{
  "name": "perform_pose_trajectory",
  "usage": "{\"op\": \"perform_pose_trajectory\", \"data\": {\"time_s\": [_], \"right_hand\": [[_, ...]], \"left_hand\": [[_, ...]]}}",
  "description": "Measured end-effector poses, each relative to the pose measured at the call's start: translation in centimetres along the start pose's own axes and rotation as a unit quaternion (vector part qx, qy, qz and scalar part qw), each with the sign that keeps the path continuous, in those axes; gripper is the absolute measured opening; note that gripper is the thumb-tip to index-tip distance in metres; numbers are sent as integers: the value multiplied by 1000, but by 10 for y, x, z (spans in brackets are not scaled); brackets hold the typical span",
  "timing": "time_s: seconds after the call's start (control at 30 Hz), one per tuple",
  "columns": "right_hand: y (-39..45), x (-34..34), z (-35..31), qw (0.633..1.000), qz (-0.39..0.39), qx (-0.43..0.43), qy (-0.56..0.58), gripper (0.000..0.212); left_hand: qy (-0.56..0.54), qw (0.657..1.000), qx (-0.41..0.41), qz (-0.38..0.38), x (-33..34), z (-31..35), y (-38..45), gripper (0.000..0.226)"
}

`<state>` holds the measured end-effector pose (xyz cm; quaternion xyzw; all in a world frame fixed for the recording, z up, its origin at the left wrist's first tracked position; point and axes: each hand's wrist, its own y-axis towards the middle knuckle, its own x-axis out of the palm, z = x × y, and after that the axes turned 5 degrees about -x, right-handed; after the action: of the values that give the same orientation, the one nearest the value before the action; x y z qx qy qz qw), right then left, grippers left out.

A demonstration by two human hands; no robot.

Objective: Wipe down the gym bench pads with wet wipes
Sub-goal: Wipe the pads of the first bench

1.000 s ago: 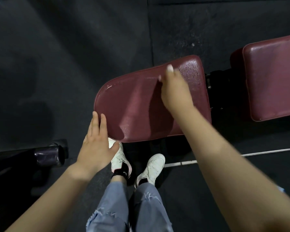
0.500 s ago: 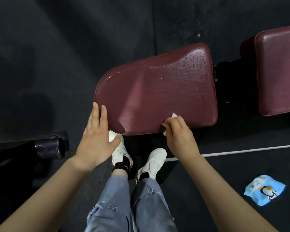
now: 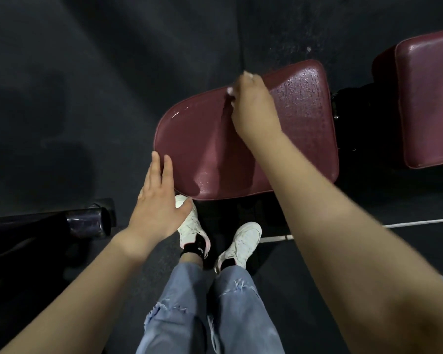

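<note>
The right hand (image 3: 253,103) pinches a small white wet wipe (image 3: 246,74) on the dark red padded bench seat (image 3: 299,139) — the left hand (image 3: 159,200) rests flat, fingers straight, on its edge.

Dim overhead light, wet sheen on seat pad (image 3: 304,118), motion-blurred arms, wide-angle warping.

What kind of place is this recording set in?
Most likely a gym: two maroon padded bench sections, the seat pad and the back pad, stand on dark rubber-like flooring, with a black roller pad alongside.
</note>
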<state>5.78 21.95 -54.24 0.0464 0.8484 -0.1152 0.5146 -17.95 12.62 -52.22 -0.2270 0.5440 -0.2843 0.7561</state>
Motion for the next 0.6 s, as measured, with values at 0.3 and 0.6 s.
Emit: {"op": "perform_pose_trajectory", "data": {"time_s": [0.3, 0.6], "right_hand": [[-176, 21, 0, 992, -54, 11, 118, 11], [39, 23, -49, 999, 0, -44, -21, 21]], "left_hand": [[-24, 997, 64, 22, -7, -31, 2, 88], [-56, 994, 90, 42, -19, -40, 7, 75]]}}
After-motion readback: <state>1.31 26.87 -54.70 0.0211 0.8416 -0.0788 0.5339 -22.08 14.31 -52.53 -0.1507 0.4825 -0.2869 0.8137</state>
